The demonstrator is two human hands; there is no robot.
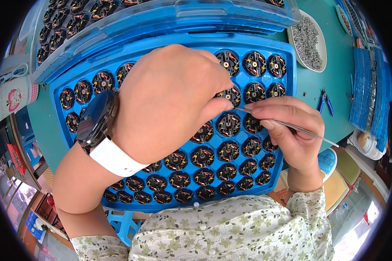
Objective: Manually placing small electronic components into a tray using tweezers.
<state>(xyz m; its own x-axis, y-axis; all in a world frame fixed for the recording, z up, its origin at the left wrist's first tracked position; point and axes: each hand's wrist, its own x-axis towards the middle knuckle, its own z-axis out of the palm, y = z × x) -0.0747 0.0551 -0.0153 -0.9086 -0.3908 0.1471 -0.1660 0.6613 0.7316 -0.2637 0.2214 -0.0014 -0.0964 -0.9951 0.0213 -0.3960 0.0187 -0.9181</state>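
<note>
My left hand (172,87), with a black watch on a white strap, reaches across the blue tray (289,130). Its thumb and forefinger come close together over a round black part (234,93) with thin coloured wires. Whatever is between those fingertips is too small to make out. My right hand (294,126) is closed round a thin metal tool (311,135), held like a pen. The tool's narrow tip (239,108) points left, close to my left thumb. Several like parts, some with a brass-coloured centre, sit in the tray's round pockets; my left hand and forearm hide some.
Behind stand stacked trays (174,19) with more black parts. A white dish (307,41) of small metal pieces lies at the far right on the green table (309,82). Blue-handled pliers (325,102) lie nearer, by blue stacked strips (366,91). A patterned holder (15,98) with scissors stands left.
</note>
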